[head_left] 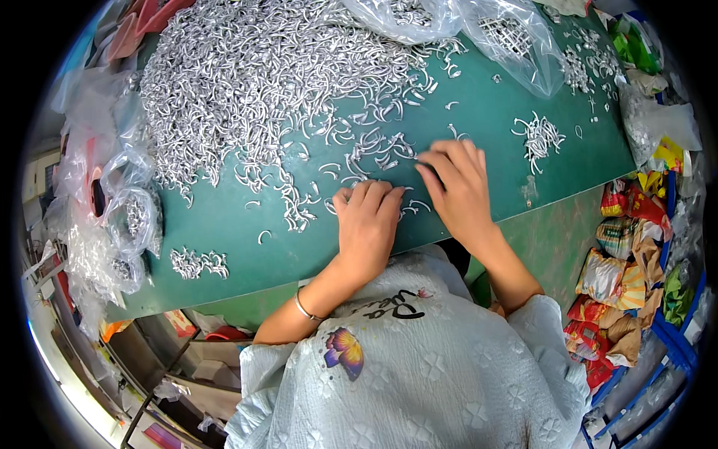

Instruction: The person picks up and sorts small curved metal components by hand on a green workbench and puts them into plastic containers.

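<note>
Curved silver metal pieces (247, 82) lie in a large heap at the far left and middle of the green table. A thin scatter of them (374, 146) reaches toward my hands. My left hand (368, 224) rests low among these loose pieces, fingers bent and close together; its fingertips hide what they may grip. To the right, my right hand (460, 187) is raised slightly, its thumb and forefinger curled close together. A bit of silver shows behind its fingers, and I cannot tell whether it is held.
Small piles of metal pieces lie at the right (538, 141) and near left (199, 263). Clear plastic bags (516, 45) sit at the back, others (127, 202) along the left edge. Right of the table stands a blue rack (677, 344) beside colourful packages (609, 277).
</note>
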Motion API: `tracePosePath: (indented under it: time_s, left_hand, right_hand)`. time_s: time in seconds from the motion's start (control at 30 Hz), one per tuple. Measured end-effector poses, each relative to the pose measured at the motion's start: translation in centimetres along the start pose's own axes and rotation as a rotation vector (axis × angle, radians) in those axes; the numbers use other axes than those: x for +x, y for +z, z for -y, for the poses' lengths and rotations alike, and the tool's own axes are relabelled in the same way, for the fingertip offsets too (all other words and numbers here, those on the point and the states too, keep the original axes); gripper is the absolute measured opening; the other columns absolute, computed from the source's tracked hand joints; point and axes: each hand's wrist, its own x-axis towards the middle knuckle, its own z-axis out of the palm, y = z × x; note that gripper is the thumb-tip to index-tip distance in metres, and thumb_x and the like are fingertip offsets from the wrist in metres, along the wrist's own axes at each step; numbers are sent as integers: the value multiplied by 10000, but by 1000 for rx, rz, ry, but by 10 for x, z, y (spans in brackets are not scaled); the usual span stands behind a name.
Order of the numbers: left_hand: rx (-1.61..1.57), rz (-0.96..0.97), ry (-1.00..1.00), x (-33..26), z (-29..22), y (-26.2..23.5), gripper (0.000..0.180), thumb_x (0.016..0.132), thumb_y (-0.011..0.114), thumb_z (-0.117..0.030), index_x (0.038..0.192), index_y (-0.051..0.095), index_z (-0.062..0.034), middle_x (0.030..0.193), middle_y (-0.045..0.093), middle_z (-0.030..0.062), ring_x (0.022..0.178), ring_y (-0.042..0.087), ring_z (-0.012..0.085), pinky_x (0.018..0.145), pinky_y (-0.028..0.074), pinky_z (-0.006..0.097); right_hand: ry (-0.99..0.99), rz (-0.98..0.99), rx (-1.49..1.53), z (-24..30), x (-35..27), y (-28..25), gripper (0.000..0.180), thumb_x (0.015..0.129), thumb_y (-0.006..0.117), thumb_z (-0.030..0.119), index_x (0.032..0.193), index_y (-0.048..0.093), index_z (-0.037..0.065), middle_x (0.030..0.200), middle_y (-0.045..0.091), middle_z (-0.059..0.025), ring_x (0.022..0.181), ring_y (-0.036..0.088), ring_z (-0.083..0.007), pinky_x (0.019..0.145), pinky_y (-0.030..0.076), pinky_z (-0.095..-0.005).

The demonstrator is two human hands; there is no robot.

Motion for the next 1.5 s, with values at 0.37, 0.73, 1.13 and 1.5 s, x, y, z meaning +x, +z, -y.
tracePosePath:
  time_s: [0.37,0.73,1.13,1.5]
  left_hand:
    - [18,-62,-48,8,-3,7,177,751,704,-67,916,640,-71,918,586,37,882,539,222,814,320,396]
    - [-177,19,10,7,-17,11,269,776,689,-74,1034,616,-53,1005,553,82,899,531,259,778,368,372]
    - [78,22,-80,-17,0,-4,285,758,706,-82,1023,602,-80,1027,535,74,964,506,258,829,325,415]
    - [60,66,13,-14,-5,2,282,755,726,-133,1008,611,-87,1012,563,54,922,537,235,822,323,405]
  right_hand:
    - [-8,240,-49,-19,-14,-35,159,718,705,51,834,597,62,963,539,-42,940,499,-246,832,343,-380]
    - [33,155,-20,-32,-9,-48,134,740,692,44,851,620,67,1042,548,-66,1006,499,-266,867,344,-394]
    - [193,-37,-99,-41,-12,-26,282,742,727,80,995,615,23,1058,537,-111,974,518,-318,821,420,-395]
    - [190,166,273,-33,17,-28,313,734,725,61,1010,587,12,967,544,-113,866,557,-327,745,470,-398]
